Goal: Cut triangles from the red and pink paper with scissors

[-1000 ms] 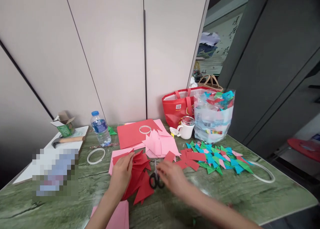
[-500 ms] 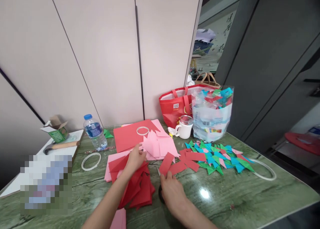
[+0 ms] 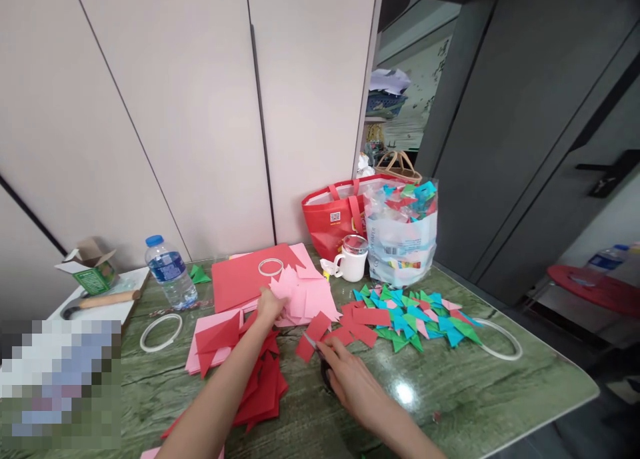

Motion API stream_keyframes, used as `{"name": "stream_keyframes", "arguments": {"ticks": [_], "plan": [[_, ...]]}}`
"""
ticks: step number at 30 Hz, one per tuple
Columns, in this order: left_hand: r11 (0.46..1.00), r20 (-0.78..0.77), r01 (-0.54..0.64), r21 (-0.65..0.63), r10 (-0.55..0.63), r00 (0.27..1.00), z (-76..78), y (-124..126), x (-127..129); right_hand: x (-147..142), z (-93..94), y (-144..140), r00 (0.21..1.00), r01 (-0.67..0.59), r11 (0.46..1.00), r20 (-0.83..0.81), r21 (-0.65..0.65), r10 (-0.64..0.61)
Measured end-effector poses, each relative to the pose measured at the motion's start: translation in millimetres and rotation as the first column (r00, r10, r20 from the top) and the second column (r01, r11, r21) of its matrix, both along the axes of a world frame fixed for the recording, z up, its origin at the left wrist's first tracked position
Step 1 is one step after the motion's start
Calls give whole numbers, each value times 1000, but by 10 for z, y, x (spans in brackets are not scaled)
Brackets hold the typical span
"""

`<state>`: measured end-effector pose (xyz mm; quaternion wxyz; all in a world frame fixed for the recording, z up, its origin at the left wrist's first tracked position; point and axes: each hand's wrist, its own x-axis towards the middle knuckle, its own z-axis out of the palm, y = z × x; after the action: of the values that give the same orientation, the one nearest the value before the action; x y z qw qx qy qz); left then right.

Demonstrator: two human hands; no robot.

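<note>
My left hand reaches over to the pile of pink paper pieces, its fingertips at the pile's left edge. The fingers look slightly apart, partly hidden, with no piece clearly held. My right hand is closed around a pair of scissors, whose dark handle is mostly covered by the hand. The metal blade lies over a red paper rectangle, one of several beside the pink pile. Beneath my left forearm spreads a heap of folded red paper, with pink sheets under its left side.
Folded green, blue and pink paper triangles spread at right beside a white ring. Behind stand a white mug, a red bag and a filled plastic bag. At left are a water bottle and a wooden-handled tool.
My left hand has moved forward from above the red heap to the pink pile. The scissors' blade now shows more clearly over a red rectangle. The whole view has shifted, moving the table things leftward.
</note>
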<state>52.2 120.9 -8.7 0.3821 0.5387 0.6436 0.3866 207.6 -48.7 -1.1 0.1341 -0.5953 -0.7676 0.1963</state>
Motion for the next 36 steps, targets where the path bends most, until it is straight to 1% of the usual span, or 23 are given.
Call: {"name": "stream_keyframes", "arguments": {"ticks": [3,6,8,12,14,15,16,17,18,19,20,21,22,23,24,25,26,27,28,31,33,35,36], "plan": [[1000,45,17,-25,-15,999,53,12,28,-30,48,120,995,-102,994,-12,28,102],[999,122,48,-7,-47,991,141,-23,45,-106,76,242,984,-155,988,96,17,153],[998,168,61,32,-65,984,212,-83,38,-162,72,283,979,-155,988,139,18,151],[987,208,56,152,-87,974,367,-249,-31,-178,8,260,972,-95,995,216,19,89],[975,215,46,216,-93,972,456,-314,-83,-122,-31,237,968,-3,1000,251,-9,6],[966,225,33,255,-93,970,509,-329,-109,-93,-45,229,971,66,998,230,-25,-58],[950,263,-1,311,-85,961,570,-330,-135,-75,-50,224,978,148,988,153,-34,-141],[934,330,-58,351,-66,942,643,-314,-161,-76,-45,220,973,232,971,0,-47,-233],[913,441,-148,381,-39,897,727,-282,-186,-104,-30,215,926,299,951,-214,-81,-310],[880,570,-265,394,-8,822,825,-233,-211,-163,-7,206,805,302,940,-486,-161,-342],[843,698,-388,374,20,716,937,-172,-237,-253,20,192,599,260,925,-705,-277,-380],[822,797,-466,329,23,603,1060,-104,-262,-370,45,170,363,166,915,-840,-368,-403],[798,871,-540,269,37,490,1191,-34,-287,-504,60,140,160,32,902,-888,-431,-430],[775,919,-589,229,27,393,1328,31,-309,-645,61,104,24,-115,875,-882,-470,-470],[755,950,-624,201,6,313,1465,85,-325,-782,43,64,-39,-243,837,-857,-490,-513],[738,967,-650,183,-16,254,1597,124,-333,-906,6,22,-63,-339,799,-835,-497,-546],[730,974,-658,182,-41,223,1722,145,-330,-1013,-45,-17,-60,-447,753,-823,-483,-564],[727,974,-656,202,-76,215,1837,146,-314,-1100,-102,-53,-46,-545,689,-803,-478,-594],[720,969,-654,232,-115,216,1939,130,-286,-1170,-154,-84,-31,-605,651,-802,-459,-596],[726,955,-622,294,-192,226,2166,3,-157,-1316,-201,-135,-43,-701,605,-825,-377,-564],[734,939,-587,341,-235,252,2257,-103,-84,-1387,-116,-129,-45,-733,586,-835,-346,-548],[734,929,-571,367,-260,264,2314,-194,-67,-1438,22,-89,-1,-759,547,-840,-352,-542],[733,924,-565,378,-267,272,2331,-231,-82,-1456,91,-60,8,-751,559,-852,-351,-524]]}}
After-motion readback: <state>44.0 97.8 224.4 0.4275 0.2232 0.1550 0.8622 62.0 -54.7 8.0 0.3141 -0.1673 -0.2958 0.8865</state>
